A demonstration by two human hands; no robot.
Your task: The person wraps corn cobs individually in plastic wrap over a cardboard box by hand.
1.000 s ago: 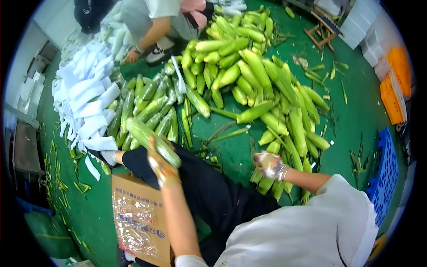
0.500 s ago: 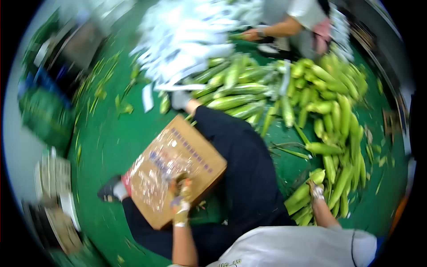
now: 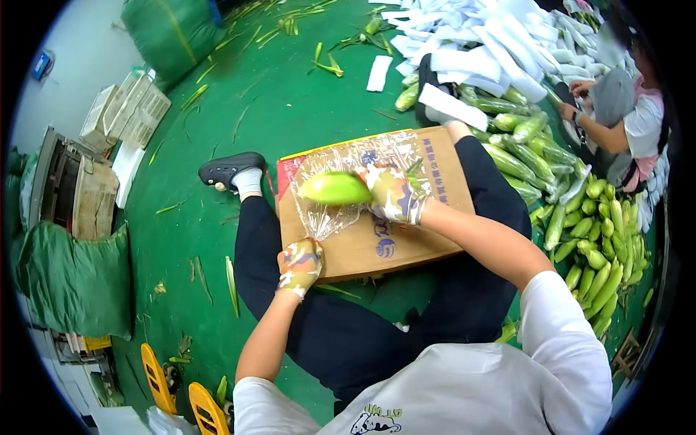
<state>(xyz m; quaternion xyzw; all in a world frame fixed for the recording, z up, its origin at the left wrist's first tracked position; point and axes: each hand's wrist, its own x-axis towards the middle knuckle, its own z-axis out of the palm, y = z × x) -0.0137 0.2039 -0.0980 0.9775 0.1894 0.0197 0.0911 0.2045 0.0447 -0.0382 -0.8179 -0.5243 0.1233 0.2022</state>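
Observation:
A flat cardboard box [image 3: 348, 264] lies across my lap, with clear plastic film [image 3: 312, 152] spread on its top. In my right hand [image 3: 395, 194] is what looks like an ear of corn [image 3: 333, 188] in its pale green husk, held over the film; its stalk end is hidden by my fingers. At the box's near left edge, my left hand [image 3: 299, 266] is closed on the film, pulling up a crease. Both hands wear patterned gloves.
Loose green ears [image 3: 602, 250] are heaped on the right, beside film-wrapped ears [image 3: 518, 152]. White foam sleeves [image 3: 500, 51] pile up at the back, near a co-worker [image 3: 616, 123]. Green sacks [image 3: 76, 279], crates [image 3: 138, 109] and yellow forks [image 3: 156, 377] stand on the left.
My right hand has come from the corn heap to the box with an ear. My left hand now grips the film at the box's edge. The view has turned to the left.

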